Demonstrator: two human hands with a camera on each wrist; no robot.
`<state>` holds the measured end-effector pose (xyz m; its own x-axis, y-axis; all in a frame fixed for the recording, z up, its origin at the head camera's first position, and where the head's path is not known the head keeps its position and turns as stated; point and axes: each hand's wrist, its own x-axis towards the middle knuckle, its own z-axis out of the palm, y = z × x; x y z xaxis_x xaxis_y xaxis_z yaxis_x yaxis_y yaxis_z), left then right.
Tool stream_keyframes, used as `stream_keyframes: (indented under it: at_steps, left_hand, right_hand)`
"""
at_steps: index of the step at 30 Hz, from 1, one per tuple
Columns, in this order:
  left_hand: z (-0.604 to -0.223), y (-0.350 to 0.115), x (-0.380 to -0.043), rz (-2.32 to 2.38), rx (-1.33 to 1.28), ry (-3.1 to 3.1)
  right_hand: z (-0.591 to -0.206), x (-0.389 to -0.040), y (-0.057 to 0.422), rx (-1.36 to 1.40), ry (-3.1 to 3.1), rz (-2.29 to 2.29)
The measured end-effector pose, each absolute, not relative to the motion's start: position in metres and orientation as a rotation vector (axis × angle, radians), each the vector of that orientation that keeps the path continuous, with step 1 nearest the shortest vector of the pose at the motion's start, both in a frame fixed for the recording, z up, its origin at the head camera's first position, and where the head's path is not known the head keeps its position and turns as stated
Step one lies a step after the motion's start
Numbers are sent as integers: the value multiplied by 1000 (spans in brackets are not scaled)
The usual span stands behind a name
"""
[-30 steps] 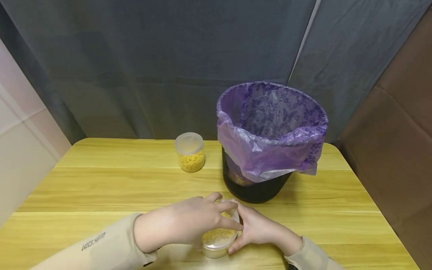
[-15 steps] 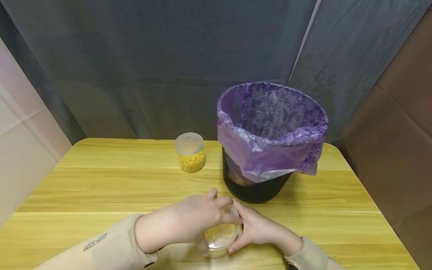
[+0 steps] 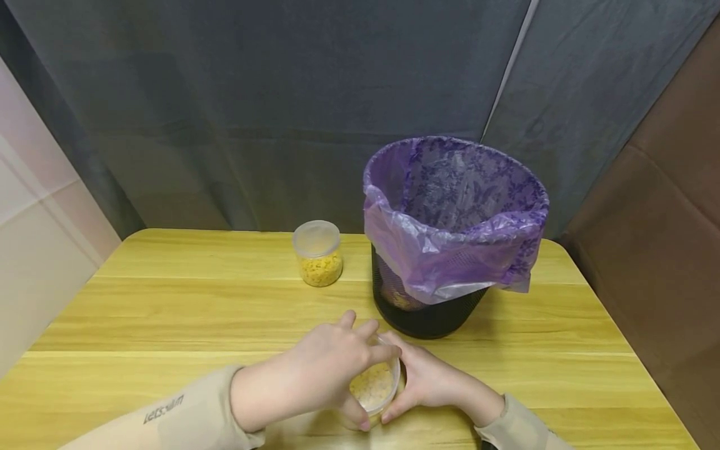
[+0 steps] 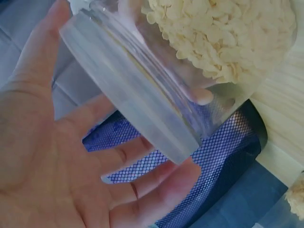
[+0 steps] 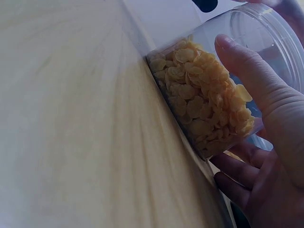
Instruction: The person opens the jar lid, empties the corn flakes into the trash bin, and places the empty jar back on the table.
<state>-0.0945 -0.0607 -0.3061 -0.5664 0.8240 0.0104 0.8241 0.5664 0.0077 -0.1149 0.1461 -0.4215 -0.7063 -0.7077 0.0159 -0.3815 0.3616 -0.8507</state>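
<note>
A clear plastic jar (image 5: pixel 199 95) of pale yellow flakes stands on the table near its front. My right hand (image 3: pixel 430 378) grips the jar's side, thumb on the near side and fingers round the far side. Over the top, my left hand (image 3: pixel 317 369) holds the translucent lid (image 4: pixel 133 90) by its rim between thumb and fingers. The lid sits on the jar in the left wrist view; whether it is loose cannot be told. Flakes (image 4: pixel 223 38) fill the lower part of the jar.
Farther back stands another lidded jar (image 3: pixel 317 253) with yellow flakes. To its right is a black mesh bin (image 3: pixel 430 319) lined with a purple bag (image 3: pixel 450 256), just beyond my right hand. A grey curtain (image 3: pixel 253 112) hangs behind the wooden table (image 3: pixel 169 312).
My left hand has turned round the lid: its thumb has come forward and right along the near rim, and its fingers have shifted up and back. My right hand stays on the jar.
</note>
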Motion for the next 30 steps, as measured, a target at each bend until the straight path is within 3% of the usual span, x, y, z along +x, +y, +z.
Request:
stream_keyframes:
  at_steps: [21, 30]
  left_hand:
    - [-296, -70, -96, 108, -1354, -2897]
    - [-287, -77, -101, 68, -1692, -2810]
  right_hand:
    - [-422, -114, 146, -903, 2278, -1294]
    - [-422, -115, 146, -901, 2272, -1283]
